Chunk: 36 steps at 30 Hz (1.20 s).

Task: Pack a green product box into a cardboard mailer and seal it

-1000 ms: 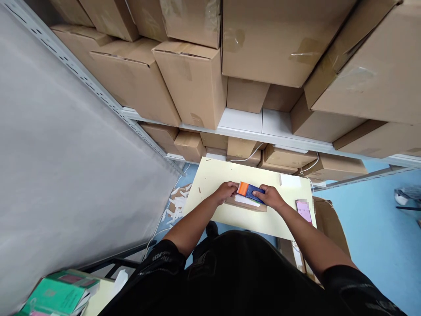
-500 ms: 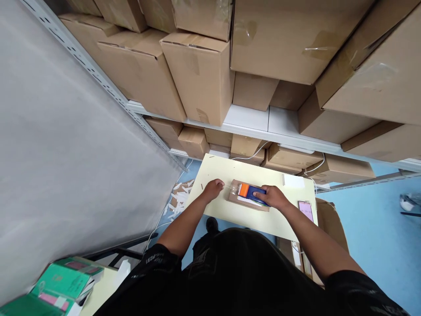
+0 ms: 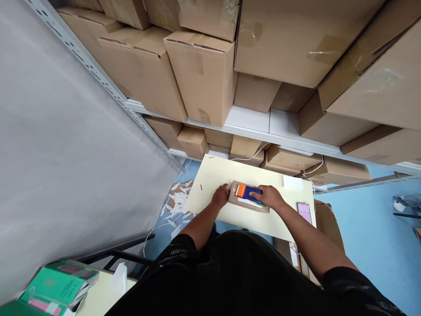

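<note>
A flat brown cardboard piece [image 3: 259, 207] lies on the pale yellow table [image 3: 213, 175]. On it rests a blue tool with an orange end [image 3: 247, 191], over a white strip. My right hand [image 3: 268, 197] grips the tool's blue part. My left hand [image 3: 220, 195] touches the cardboard's left edge, fingers curled against it.
A pink-screened phone [image 3: 305, 212] and a white pad [image 3: 291, 182] lie on the table's right side. Stacked cardboard boxes [image 3: 200, 74] fill the shelves behind. White paper scraps [image 3: 177, 202] litter the blue floor at left. Green booklets [image 3: 55, 287] sit at bottom left.
My left hand let go of the cardboard, moved left onto the table, then came back to the cardboard's left edge. My right hand stayed on the tool.
</note>
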### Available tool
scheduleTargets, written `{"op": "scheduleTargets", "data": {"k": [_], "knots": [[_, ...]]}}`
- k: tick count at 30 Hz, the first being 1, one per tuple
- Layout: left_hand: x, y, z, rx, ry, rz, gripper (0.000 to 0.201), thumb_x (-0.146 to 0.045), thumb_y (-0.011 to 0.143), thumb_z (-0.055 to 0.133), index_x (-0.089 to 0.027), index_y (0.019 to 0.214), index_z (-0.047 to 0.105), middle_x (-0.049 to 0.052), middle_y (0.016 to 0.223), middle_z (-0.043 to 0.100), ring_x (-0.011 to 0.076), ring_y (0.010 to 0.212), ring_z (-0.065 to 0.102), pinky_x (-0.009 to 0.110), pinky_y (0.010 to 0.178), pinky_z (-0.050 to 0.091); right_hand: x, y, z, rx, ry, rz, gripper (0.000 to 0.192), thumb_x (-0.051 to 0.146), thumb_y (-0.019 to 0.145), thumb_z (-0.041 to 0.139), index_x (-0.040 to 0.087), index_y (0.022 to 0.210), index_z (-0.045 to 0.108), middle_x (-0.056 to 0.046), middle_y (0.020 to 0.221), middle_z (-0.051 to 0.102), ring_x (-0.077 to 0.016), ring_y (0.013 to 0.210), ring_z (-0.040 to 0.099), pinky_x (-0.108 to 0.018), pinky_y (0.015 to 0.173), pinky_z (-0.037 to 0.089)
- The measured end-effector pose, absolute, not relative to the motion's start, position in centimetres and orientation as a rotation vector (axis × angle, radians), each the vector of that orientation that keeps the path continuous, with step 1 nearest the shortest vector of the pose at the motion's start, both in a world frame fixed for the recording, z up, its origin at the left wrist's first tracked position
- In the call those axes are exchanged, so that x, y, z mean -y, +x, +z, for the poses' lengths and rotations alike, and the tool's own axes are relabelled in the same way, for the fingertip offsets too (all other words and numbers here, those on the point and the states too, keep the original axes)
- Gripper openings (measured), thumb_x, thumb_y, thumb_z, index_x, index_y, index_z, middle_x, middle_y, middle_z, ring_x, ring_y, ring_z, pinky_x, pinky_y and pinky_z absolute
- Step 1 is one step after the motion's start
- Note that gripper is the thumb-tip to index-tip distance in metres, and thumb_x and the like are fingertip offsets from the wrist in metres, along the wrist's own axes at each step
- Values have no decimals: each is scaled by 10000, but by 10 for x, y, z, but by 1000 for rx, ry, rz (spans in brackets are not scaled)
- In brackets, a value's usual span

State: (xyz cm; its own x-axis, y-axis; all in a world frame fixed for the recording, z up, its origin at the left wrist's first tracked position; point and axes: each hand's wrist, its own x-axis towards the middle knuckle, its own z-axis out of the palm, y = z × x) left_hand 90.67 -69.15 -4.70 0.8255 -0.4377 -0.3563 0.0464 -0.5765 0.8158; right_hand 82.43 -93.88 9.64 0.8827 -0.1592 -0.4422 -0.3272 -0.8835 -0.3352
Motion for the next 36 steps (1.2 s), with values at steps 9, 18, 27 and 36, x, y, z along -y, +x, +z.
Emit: {"op": "scheduleTargets", "data": {"k": [9,18,27,36], "knots": [[682,931,-7,1097,2099,-504,959,-364,824,777,-224,1658,326,117,1731,290,341,1608,231,508,1317,235,937,825,97,-352,-2622,556,545,774,891,603,261,931,782,-71,847,771,-233,809,686,-282,649,385],[696,933,-10,1162,2273,-625,1075,-690,796,778,-276,1670,307,108,1757,217,403,1625,125,578,1299,179,945,829,99,-309,-2609,579,563,795,846,641,258,931,787,-80,839,764,-235,771,677,-291,625,383],[693,937,-10,1208,2350,-630,1083,-709,805,751,-263,1677,290,109,1755,228,411,1610,187,545,1286,237,1044,761,105,-517,-2487,584,560,776,846,612,238,699,659,-40,647,666,-209,631,607,-300,603,362],[692,938,-6,1234,2321,-598,1043,-656,817,769,-248,1663,316,118,1751,235,361,1588,286,477,1292,277,1105,708,84,-618,-2584,700,537,770,834,630,244,775,718,-106,771,728,-267,725,661,-332,655,396]]}}
